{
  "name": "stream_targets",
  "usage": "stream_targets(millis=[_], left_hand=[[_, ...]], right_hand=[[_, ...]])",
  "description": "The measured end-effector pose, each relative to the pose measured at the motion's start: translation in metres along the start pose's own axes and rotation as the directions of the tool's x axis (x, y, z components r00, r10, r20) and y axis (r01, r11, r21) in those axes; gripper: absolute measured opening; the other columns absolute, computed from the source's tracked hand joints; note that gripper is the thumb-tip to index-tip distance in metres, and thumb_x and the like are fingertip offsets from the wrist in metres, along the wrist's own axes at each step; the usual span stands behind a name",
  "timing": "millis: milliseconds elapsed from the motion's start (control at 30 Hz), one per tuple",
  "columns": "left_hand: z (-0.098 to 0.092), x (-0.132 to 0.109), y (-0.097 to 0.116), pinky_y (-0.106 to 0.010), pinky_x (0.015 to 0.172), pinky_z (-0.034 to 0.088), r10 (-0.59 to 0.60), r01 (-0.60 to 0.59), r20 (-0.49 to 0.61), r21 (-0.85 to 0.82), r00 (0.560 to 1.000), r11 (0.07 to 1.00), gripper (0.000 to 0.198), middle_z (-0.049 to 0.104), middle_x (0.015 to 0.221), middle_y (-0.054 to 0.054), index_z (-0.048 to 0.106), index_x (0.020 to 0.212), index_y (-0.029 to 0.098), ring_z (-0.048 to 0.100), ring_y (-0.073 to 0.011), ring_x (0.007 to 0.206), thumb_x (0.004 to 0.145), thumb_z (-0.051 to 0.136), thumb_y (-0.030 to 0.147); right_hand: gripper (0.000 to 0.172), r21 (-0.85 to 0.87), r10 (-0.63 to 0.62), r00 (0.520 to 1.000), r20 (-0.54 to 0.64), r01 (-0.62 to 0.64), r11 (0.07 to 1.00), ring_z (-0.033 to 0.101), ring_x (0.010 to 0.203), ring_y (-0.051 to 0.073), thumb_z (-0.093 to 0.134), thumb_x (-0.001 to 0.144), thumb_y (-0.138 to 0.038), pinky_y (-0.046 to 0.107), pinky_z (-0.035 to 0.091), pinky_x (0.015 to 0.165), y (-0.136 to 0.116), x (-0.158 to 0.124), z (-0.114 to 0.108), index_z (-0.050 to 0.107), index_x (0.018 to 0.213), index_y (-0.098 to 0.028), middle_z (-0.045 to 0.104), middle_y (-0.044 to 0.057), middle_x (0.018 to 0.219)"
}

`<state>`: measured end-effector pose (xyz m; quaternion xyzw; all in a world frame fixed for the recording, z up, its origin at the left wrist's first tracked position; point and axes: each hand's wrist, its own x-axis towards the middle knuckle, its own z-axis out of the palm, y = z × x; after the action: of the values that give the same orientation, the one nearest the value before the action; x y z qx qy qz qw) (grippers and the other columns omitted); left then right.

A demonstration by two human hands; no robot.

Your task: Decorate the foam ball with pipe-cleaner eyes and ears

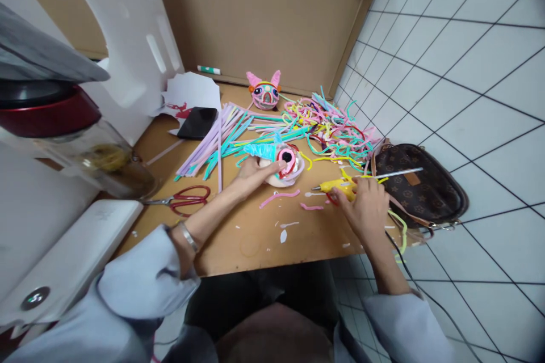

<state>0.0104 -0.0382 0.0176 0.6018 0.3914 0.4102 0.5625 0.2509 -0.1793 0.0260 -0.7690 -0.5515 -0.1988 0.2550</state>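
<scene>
My left hand (pixel 251 176) grips a round craft head (pixel 279 181) with a blue pointed ear, a black pupil ringed in pink and red, and white parts. Its thumb lies near the eye. My right hand (pixel 368 207) is closed round a yellow hot glue gun (pixel 338 186) lying low at the table's right, its metal nozzle pointing left. A clear glue stick (pixel 402 172) sticks out behind it. Short pink pipe cleaner pieces (pixel 280 195) lie between my hands. At the back sits a finished-looking pink-eared animal head (pixel 264 92).
Bundled pipe cleaners (pixel 213 139) and a tangled heap of them (pixel 336 125) cover the table's back. Red-handled scissors (pixel 187 200), a black phone (pixel 198 123) and a glass jar (pixel 110 159) stand left. A brown patterned bag (pixel 426 181) is right, beside the tiled wall (pixel 481 91).
</scene>
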Motion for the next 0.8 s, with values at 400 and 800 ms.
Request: stream_targets(millis=[400,800], left_hand=[[0.0,-0.004,0.016,-0.041,0.091,0.055,-0.04,0.041,0.026,-0.042,0.999,0.998,0.052,0.078,0.101,-0.015,0.074,0.096,0.012,0.07,-0.0319,0.096,0.063,0.084,0.051],[-0.002,-0.001,0.013,-0.036,0.081,0.052,-0.062,0.058,0.034,0.101,0.998,0.993,0.051,0.076,0.089,-0.011,0.071,0.086,0.013,0.066,-0.0267,0.084,0.062,0.079,0.057]], right_hand=[[0.044,0.839,-0.171,0.922,0.347,-0.224,0.496,0.056,0.071,0.014,0.082,0.064,-0.053,0.03,0.049,0.068,-0.081,0.075,0.017,0.064,0.084,-0.018,0.064,0.0,0.078],[0.052,0.833,-0.233,0.871,0.432,-0.287,0.473,0.043,0.062,0.011,0.09,0.05,-0.057,0.028,0.038,0.06,-0.089,0.079,0.022,0.059,0.07,-0.021,0.055,-0.003,0.068]])
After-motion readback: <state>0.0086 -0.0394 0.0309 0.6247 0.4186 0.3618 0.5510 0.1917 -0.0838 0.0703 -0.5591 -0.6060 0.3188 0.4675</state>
